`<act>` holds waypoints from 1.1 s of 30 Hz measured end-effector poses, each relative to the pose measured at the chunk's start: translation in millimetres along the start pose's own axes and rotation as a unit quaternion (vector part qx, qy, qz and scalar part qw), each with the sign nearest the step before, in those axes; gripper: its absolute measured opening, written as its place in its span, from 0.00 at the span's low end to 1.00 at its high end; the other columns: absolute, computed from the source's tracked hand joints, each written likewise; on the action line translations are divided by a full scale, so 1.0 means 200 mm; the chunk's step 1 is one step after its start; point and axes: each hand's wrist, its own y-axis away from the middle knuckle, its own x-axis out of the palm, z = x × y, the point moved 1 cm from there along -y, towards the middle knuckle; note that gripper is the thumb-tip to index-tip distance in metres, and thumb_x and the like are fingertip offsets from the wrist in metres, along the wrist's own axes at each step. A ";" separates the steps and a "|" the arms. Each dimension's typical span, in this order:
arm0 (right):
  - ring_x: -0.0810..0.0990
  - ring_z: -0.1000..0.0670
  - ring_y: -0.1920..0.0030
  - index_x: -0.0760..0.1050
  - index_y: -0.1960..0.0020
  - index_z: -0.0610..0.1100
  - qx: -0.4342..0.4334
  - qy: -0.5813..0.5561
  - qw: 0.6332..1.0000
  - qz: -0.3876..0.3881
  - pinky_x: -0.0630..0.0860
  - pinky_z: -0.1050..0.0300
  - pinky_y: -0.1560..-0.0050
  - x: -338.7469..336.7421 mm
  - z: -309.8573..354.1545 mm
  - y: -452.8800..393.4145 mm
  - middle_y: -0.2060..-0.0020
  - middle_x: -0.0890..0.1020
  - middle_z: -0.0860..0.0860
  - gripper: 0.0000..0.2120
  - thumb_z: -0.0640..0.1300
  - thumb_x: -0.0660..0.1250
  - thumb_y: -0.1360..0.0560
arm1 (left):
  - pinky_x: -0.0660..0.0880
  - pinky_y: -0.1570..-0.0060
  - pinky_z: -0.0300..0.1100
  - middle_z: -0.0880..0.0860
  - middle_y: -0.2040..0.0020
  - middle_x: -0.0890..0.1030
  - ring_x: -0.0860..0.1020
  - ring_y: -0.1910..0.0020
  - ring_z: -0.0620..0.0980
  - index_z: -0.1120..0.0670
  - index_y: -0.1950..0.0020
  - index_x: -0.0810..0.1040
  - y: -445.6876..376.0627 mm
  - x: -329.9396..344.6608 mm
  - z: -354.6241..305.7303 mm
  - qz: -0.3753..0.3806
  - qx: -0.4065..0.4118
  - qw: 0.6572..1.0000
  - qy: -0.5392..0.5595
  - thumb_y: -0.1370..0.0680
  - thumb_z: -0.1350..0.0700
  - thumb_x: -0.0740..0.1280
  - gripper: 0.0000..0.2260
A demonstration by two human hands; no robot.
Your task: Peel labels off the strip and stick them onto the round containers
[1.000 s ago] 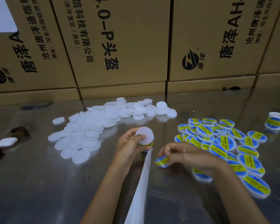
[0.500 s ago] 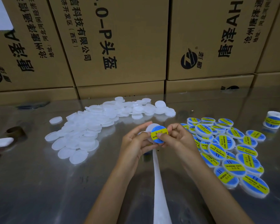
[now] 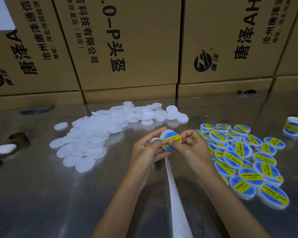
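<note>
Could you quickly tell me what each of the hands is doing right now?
Left hand: holds the round container.
Right hand: pinches the same container, thumb pressing on its label.

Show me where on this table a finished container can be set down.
Bare patches: the near-left metal table, in front of the unlabelled white lids; and the strip between those lids and the labelled containers, behind the hands. Crowded: the right side under the labelled pile, and the middle, where the backing strip hangs.

Stacked cardboard boxes point(image 3: 127, 48) behind table point(image 3: 41, 194)
</note>
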 end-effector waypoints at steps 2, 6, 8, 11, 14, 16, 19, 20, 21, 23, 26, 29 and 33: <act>0.79 0.58 0.70 0.70 0.57 0.41 -0.005 -0.002 1.000 0.001 0.76 0.66 0.68 0.00 0.00 0.00 0.73 0.80 0.56 0.13 0.31 0.73 0.28 | 0.82 0.52 0.44 0.60 0.47 0.86 0.85 0.48 0.58 0.53 0.39 0.83 0.00 0.00 0.00 0.001 0.002 1.000 -0.008 0.21 0.67 0.65 0.15; 0.79 0.57 0.70 0.70 0.56 0.41 -0.010 -0.001 1.000 -0.001 0.77 0.65 0.68 0.00 -0.01 -0.01 0.72 0.80 0.54 0.12 0.31 0.73 0.29 | 0.82 0.52 0.44 0.60 0.46 0.85 0.85 0.48 0.58 0.53 0.39 0.83 0.00 0.00 0.00 0.001 0.004 1.000 -0.012 0.21 0.67 0.64 0.16; 0.79 0.58 0.70 0.70 0.57 0.41 -0.014 0.010 1.000 -0.003 0.76 0.65 0.68 0.00 -0.02 -0.01 0.72 0.80 0.54 0.12 0.32 0.73 0.29 | 0.82 0.50 0.45 0.60 0.46 0.85 0.85 0.47 0.59 0.53 0.38 0.82 0.01 0.01 0.00 0.002 0.005 1.000 -0.017 0.21 0.67 0.64 0.16; 0.78 0.57 0.70 0.70 0.57 0.42 -0.022 0.025 0.999 -0.009 0.75 0.65 0.68 0.00 -0.03 -0.01 0.71 0.79 0.53 0.13 0.32 0.74 0.29 | 0.82 0.50 0.44 0.60 0.45 0.85 0.84 0.46 0.59 0.53 0.38 0.82 0.01 0.01 0.00 0.002 0.014 0.999 -0.032 0.20 0.67 0.64 0.16; 0.77 0.54 0.67 0.71 0.57 0.43 -0.034 0.058 0.997 -0.026 0.77 0.58 0.64 0.00 -0.04 -0.01 0.67 0.79 0.49 0.13 0.35 0.75 0.30 | 0.82 0.49 0.46 0.60 0.45 0.85 0.85 0.47 0.58 0.53 0.37 0.82 0.01 0.02 0.00 -0.001 0.019 0.999 -0.037 0.20 0.67 0.64 0.16; 0.75 0.54 0.65 0.72 0.56 0.46 -0.060 0.123 0.989 -0.047 0.76 0.56 0.60 -0.01 -0.05 -0.02 0.64 0.78 0.51 0.14 0.41 0.78 0.31 | 0.83 0.50 0.46 0.60 0.46 0.85 0.85 0.49 0.58 0.54 0.37 0.82 0.01 0.02 0.00 -0.007 0.013 1.000 -0.010 0.20 0.68 0.64 0.16; 0.71 0.59 0.66 0.70 0.50 0.52 -0.091 0.208 0.971 -0.070 0.71 0.62 0.62 -0.05 -0.05 -0.02 0.63 0.73 0.55 0.21 0.56 0.78 0.35 | 0.83 0.52 0.47 0.61 0.47 0.85 0.85 0.49 0.60 0.56 0.38 0.81 0.00 0.02 -0.02 -0.006 -0.014 0.996 0.083 0.21 0.67 0.64 0.15; 0.71 0.59 0.66 0.69 0.50 0.53 -0.099 0.224 0.967 -0.064 0.71 0.61 0.63 -0.05 -0.06 -0.01 0.64 0.73 0.55 0.22 0.60 0.77 0.34 | 0.83 0.52 0.47 0.61 0.47 0.85 0.85 0.48 0.60 0.57 0.37 0.81 0.00 0.02 -0.02 0.003 -0.022 0.994 0.110 0.21 0.67 0.63 0.15; 0.71 0.58 0.67 0.69 0.52 0.53 -0.109 0.235 0.964 -0.055 0.72 0.59 0.63 -0.04 -0.06 -0.01 0.65 0.74 0.55 0.21 0.62 0.76 0.34 | 0.83 0.52 0.46 0.61 0.46 0.85 0.85 0.48 0.60 0.57 0.37 0.80 0.01 0.03 -0.03 0.014 -0.030 0.991 0.129 0.21 0.67 0.63 0.15; 0.71 0.57 0.68 0.71 0.56 0.51 -0.128 0.255 0.958 -0.042 0.72 0.55 0.63 -0.04 -0.06 -0.01 0.68 0.74 0.55 0.20 0.65 0.73 0.33 | 0.83 0.51 0.45 0.62 0.44 0.84 0.84 0.46 0.59 0.56 0.35 0.79 0.01 0.03 -0.03 0.034 -0.043 0.987 0.150 0.21 0.66 0.63 0.16; 0.69 0.54 0.70 0.69 0.64 0.49 -0.171 0.313 0.933 -0.039 0.68 0.57 0.68 -0.05 -0.07 0.00 0.72 0.72 0.57 0.22 0.67 0.69 0.31 | 0.82 0.47 0.46 0.62 0.42 0.84 0.83 0.44 0.59 0.56 0.33 0.78 0.02 0.04 -0.02 0.054 -0.055 0.985 0.156 0.24 0.61 0.65 0.19; 0.68 0.53 0.71 0.62 0.68 0.51 -0.207 0.342 0.915 -0.048 0.64 0.58 0.70 -0.06 -0.06 0.00 0.73 0.71 0.58 0.22 0.64 0.65 0.26 | 0.82 0.47 0.46 0.62 0.42 0.84 0.83 0.43 0.60 0.57 0.33 0.78 0.01 0.03 -0.02 0.059 -0.053 0.988 0.132 0.22 0.62 0.63 0.17; 0.67 0.52 0.71 0.60 0.68 0.52 -0.246 0.362 0.899 -0.038 0.60 0.58 0.71 -0.06 -0.06 0.00 0.72 0.72 0.59 0.21 0.55 0.61 0.19 | 0.82 0.50 0.47 0.60 0.45 0.85 0.85 0.49 0.59 0.56 0.37 0.80 0.02 0.01 -0.01 0.051 0.002 0.999 0.007 0.22 0.67 0.67 0.15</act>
